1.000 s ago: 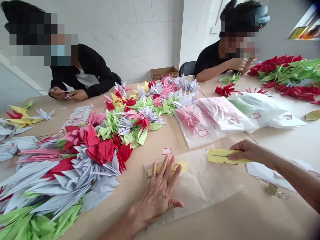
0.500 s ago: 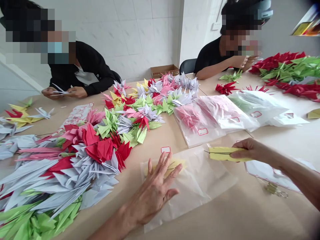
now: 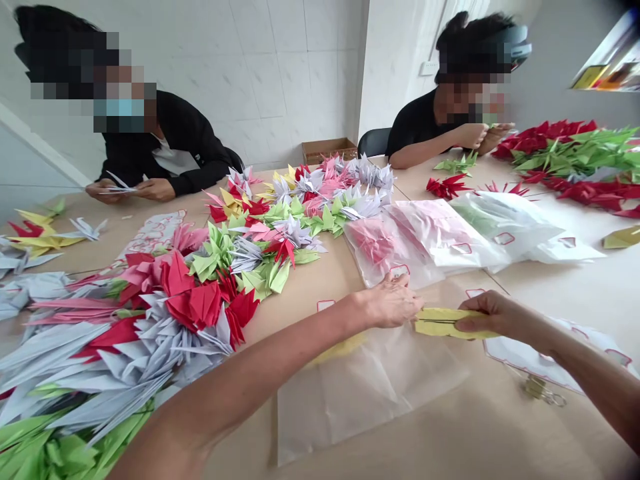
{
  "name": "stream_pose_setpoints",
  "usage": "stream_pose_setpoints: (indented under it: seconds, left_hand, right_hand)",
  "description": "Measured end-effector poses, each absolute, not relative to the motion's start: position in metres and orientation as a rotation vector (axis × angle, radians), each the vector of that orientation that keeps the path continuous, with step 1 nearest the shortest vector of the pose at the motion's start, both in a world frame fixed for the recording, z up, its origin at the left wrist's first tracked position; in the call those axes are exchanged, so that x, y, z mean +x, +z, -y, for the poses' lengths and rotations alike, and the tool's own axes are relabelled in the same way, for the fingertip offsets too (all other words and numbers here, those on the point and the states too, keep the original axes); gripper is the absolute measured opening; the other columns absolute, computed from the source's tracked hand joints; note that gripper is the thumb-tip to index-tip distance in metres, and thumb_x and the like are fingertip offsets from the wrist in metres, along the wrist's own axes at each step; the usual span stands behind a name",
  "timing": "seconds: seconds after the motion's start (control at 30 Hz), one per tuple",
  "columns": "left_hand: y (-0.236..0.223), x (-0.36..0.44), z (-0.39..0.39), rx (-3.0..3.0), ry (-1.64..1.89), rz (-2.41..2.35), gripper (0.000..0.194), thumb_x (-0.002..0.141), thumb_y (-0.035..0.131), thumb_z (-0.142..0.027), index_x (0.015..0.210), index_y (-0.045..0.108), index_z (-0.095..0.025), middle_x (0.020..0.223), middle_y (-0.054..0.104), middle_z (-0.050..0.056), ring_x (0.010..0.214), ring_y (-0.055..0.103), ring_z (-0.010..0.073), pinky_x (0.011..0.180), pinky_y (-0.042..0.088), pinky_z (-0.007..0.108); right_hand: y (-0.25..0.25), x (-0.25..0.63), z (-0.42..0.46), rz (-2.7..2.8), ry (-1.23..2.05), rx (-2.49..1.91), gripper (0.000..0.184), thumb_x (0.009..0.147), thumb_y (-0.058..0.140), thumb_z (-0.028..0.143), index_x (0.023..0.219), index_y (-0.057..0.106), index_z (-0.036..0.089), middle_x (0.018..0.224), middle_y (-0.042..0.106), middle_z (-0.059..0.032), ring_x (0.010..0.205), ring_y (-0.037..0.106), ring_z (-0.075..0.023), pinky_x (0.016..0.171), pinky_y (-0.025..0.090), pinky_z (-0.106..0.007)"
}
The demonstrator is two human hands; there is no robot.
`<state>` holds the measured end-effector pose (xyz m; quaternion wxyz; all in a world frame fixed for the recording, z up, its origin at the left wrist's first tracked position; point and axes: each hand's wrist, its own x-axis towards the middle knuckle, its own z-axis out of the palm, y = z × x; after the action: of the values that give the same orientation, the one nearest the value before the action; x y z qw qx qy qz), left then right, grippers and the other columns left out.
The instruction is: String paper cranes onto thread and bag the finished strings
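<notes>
My right hand (image 3: 493, 317) grips a flat yellow folded-paper bundle (image 3: 435, 322) with a thin dark line running along it, held over the table. At the bundle's left end, my left hand (image 3: 393, 303) has its fingers drawn together; what they hold, if anything, is hidden. Under my left forearm lies a translucent plastic bag (image 3: 375, 393). Yellow folded paper (image 3: 340, 348) shows through it, partly covered by my arm. A small red-bordered white label (image 3: 326, 305) is beyond the bag's far edge.
Paper cranes in heaps (image 3: 195, 300) fill the left and middle. Packed bags (image 3: 425, 230) lie ahead; a label sheet (image 3: 550, 347) with a binder clip (image 3: 536, 388) is at right. Across the table, one person (image 3: 175, 140) holds pale folded paper, another (image 3: 420, 127) something green.
My left hand has left the bag's top, moving right and away from me to the yellow bundle's left end, its spread fingers now closed. My right hand keeps the bundle in about the same place.
</notes>
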<state>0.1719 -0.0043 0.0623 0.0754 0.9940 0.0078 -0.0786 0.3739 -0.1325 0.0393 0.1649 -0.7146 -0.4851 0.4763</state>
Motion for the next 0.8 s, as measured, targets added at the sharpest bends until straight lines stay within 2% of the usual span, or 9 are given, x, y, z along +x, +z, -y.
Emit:
stream_pose_setpoints:
  seconds: [0.07,0.17,0.23,0.37,0.5,0.63,0.7,0.77,0.8]
  left_hand:
    - [0.060,0.177,0.000,2.953,-0.295,-0.003,0.015,0.086,0.051,-0.024,0.096,0.059,-0.016,0.093,0.063,0.008,0.108,0.044,0.0283,0.090,0.034,0.042]
    - [0.065,0.177,-0.007,2.870,-0.372,0.032,0.018,0.079,0.057,-0.015,0.096,0.060,-0.017,0.090,0.065,0.006,0.105,0.046,0.0261,0.088,0.033,0.042]
    - [0.071,0.175,-0.014,2.779,-0.387,0.046,0.019,0.077,0.054,-0.009,0.092,0.062,-0.018,0.085,0.066,0.003,0.098,0.051,0.0213,0.086,0.034,0.038]
    - [0.076,0.166,-0.027,2.386,-0.270,0.096,0.016,0.076,0.052,-0.008,0.085,0.064,-0.016,0.084,0.065,0.000,0.082,0.057,0.0118,0.077,0.040,0.024]
    - [0.069,0.157,-0.030,2.214,-0.054,0.071,0.018,0.078,0.052,-0.008,0.091,0.064,-0.014,0.091,0.065,0.002,0.084,0.057,0.0101,0.076,0.042,0.019]
    - [0.065,0.149,-0.020,2.415,0.213,0.001,0.020,0.084,0.050,-0.013,0.097,0.064,-0.014,0.091,0.066,0.004,0.089,0.057,0.0135,0.085,0.043,0.024]
    - [0.067,0.135,-0.011,2.569,0.323,-0.019,0.025,0.086,0.050,-0.018,0.108,0.060,-0.015,0.106,0.064,0.008,0.106,0.054,0.0181,0.096,0.039,0.031]
    - [0.068,0.108,-0.001,2.730,0.392,-0.037,0.036,0.088,0.050,-0.025,0.123,0.052,-0.016,0.131,0.049,0.014,0.127,0.038,0.0236,0.105,0.030,0.041]
    - [0.067,0.091,0.005,2.798,0.365,-0.054,0.040,0.089,0.048,-0.029,0.127,0.048,-0.017,0.136,0.045,0.015,0.131,0.032,0.0260,0.106,0.028,0.045]
  right_hand:
    - [0.038,0.375,0.134,1.384,1.375,-2.038,0.032,0.066,0.065,0.049,0.066,0.065,0.017,0.059,0.057,-0.0006,0.056,0.048,-0.0139,0.052,0.033,-0.025]
    - [0.038,0.375,0.134,1.399,1.393,-2.051,0.030,0.067,0.064,0.048,0.067,0.066,0.018,0.060,0.057,-0.0012,0.056,0.049,-0.0146,0.053,0.034,-0.026]
    - [0.040,0.375,0.133,1.402,1.391,-2.057,0.030,0.067,0.064,0.048,0.067,0.066,0.018,0.060,0.057,-0.0012,0.056,0.049,-0.0146,0.052,0.034,-0.026]
    - [0.048,0.369,0.129,1.418,1.427,-2.044,0.032,0.066,0.064,0.049,0.068,0.066,0.017,0.060,0.057,-0.0014,0.056,0.048,-0.0138,0.052,0.033,-0.024]
    - [0.053,0.350,0.117,1.486,1.510,-2.016,0.034,0.065,0.067,0.049,0.067,0.066,0.015,0.060,0.057,-0.0009,0.057,0.048,-0.0121,0.052,0.032,-0.022]
    - [0.050,0.323,0.098,1.591,1.771,-1.810,0.030,0.062,0.069,0.041,0.058,0.056,0.014,0.054,0.045,0.0034,0.052,0.039,-0.0076,0.050,0.029,-0.020]
    - [0.049,0.312,0.091,1.641,1.851,-1.733,0.026,0.062,0.066,0.035,0.056,0.053,0.013,0.053,0.040,0.0047,0.051,0.035,-0.0060,0.049,0.028,-0.019]
    - [0.049,0.303,0.086,1.683,1.865,-1.720,0.020,0.063,0.062,0.030,0.056,0.053,0.013,0.053,0.038,0.0048,0.051,0.033,-0.0055,0.048,0.027,-0.018]
    - [0.049,0.300,0.084,1.700,1.867,-1.722,0.019,0.064,0.060,0.028,0.057,0.053,0.013,0.054,0.039,0.0046,0.051,0.033,-0.0055,0.048,0.028,-0.018]
